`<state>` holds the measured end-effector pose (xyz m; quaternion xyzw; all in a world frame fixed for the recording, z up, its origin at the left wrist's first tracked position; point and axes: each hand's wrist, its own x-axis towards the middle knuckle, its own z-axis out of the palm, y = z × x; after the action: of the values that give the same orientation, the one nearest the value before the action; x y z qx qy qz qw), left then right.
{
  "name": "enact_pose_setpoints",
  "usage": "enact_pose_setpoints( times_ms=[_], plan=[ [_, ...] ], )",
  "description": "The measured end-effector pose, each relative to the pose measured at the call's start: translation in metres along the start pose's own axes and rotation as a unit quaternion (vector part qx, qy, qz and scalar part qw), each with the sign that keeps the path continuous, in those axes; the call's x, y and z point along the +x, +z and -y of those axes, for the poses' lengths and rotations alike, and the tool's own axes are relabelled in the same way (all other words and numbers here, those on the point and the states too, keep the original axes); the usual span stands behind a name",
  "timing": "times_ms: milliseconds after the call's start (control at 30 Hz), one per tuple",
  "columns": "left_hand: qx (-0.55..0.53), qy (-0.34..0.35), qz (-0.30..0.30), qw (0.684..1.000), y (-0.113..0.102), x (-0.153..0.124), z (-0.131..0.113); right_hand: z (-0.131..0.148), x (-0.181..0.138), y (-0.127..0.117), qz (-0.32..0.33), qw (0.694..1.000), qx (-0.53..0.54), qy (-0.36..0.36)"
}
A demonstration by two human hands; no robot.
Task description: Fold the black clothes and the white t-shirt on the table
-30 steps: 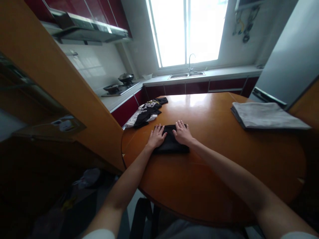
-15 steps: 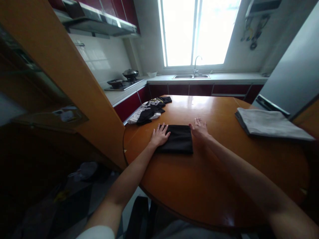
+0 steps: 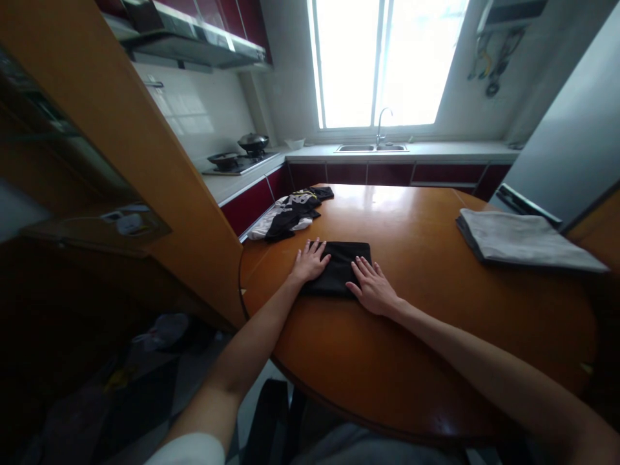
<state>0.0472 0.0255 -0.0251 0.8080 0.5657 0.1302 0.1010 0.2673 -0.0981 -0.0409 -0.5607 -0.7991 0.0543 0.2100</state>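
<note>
Smoothing appears under way: a folded black cloth (image 3: pixel 338 259) on a wooden table (image 3: pixel 426 258) is partly covered by the left hand (image 3: pixel 310 261) and right hand (image 3: pixel 374 288), fingers spread, nothing gripped. Even pressure seems called for; dark layers cannot be counted.

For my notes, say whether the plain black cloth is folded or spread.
Folded: the black cloth lies as a flat, compact rectangle with straight edges, under the left hand and part of the right hand.
</note>
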Motion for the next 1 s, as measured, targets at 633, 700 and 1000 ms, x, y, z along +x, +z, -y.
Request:
enact_pose_setpoints(
  times_ms=[633,700,1000],
  plan=[
    [-0.057,-0.209,-0.087,0.972,-0.017,0.023,0.042,-0.035,0.016,-0.001,-0.146,0.965,0.125,0.181],
    [-0.062,-0.211,-0.093,0.971,-0.017,0.026,0.042,-0.035,0.016,-0.001,-0.155,0.964,0.124,0.176],
    [-0.173,-0.157,-0.110,0.966,-0.016,0.030,0.039,-0.029,0.016,-0.007,-0.129,0.969,0.103,0.185]
  ],
)
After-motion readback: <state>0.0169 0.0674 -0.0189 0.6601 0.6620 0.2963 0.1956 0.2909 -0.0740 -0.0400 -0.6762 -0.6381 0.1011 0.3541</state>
